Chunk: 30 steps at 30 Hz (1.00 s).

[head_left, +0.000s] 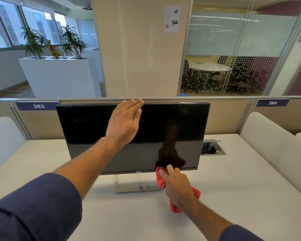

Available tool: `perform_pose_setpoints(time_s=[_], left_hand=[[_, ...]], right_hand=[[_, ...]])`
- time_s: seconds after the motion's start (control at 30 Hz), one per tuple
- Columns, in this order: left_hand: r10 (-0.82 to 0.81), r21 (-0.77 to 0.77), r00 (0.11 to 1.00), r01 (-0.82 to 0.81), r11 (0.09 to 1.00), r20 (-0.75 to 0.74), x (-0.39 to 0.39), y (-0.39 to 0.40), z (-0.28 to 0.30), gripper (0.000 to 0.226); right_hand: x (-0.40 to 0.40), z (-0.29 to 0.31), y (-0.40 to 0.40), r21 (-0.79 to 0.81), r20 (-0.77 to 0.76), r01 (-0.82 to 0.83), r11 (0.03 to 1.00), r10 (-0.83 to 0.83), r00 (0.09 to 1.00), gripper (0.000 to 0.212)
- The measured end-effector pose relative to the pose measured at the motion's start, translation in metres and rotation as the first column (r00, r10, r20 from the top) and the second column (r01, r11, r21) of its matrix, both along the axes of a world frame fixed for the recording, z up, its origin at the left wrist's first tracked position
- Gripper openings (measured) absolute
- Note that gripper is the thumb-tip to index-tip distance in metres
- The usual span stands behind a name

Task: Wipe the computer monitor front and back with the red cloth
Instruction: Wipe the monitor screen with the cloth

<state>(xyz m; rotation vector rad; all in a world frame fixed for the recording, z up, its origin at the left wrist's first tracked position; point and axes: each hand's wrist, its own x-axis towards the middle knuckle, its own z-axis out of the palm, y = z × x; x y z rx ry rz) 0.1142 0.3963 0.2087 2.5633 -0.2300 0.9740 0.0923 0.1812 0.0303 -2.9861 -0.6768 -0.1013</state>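
Steadying the monitor (97,129) on the desk (233,197) with the left hand (124,121) flat, fingers straight at its top edge, likely against tipping, while pressing the red cloth (161,182), bunched under the right hand (176,186), to the screen's lower right edge.

Bright daylight from windows (5,23), glossy screen (94,129) reflections — wide-angle edge bending

A monitor (132,134) stands on its stand (137,186) at the middle of the tabletop (233,197), before a low partition (229,115). A cable hatch (213,147) sits behind the monitor's right edge. A planter (59,75) stands beyond the partition, left.
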Motion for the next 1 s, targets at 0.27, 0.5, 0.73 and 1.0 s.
perform_pose_setpoints(time_s=[0.27, 0.5, 0.73, 1.0], left_hand=[[-0.002, 0.007, 1.0, 0.002, 1.0, -0.008, 0.001, 0.0, 0.001, 0.041], [0.009, -0.002, 1.0, -0.009, 1.0, -0.02, -0.001, -0.005, 0.002, 0.042], [0.007, 0.002, 1.0, -0.007, 1.0, -0.03, 0.0, -0.004, 0.001, 0.045], [0.001, -0.003, 1.0, -0.002, 1.0, -0.027, 0.005, -0.003, 0.001, 0.042]], right_hand=[[0.011, -0.005, -0.054, -0.004, -0.04, 0.226, 0.974, -0.226, 0.973, 0.064], [0.008, 0.0, -0.048, 0.018, -0.067, 0.331, 0.943, -0.329, 0.942, 0.069], [0.007, -0.005, -0.034, 0.042, -0.045, 0.182, 0.982, -0.18, 0.983, 0.064], [0.023, 0.003, -0.093, -0.025, -0.056, 0.41, 0.912, -0.411, 0.91, 0.069]])
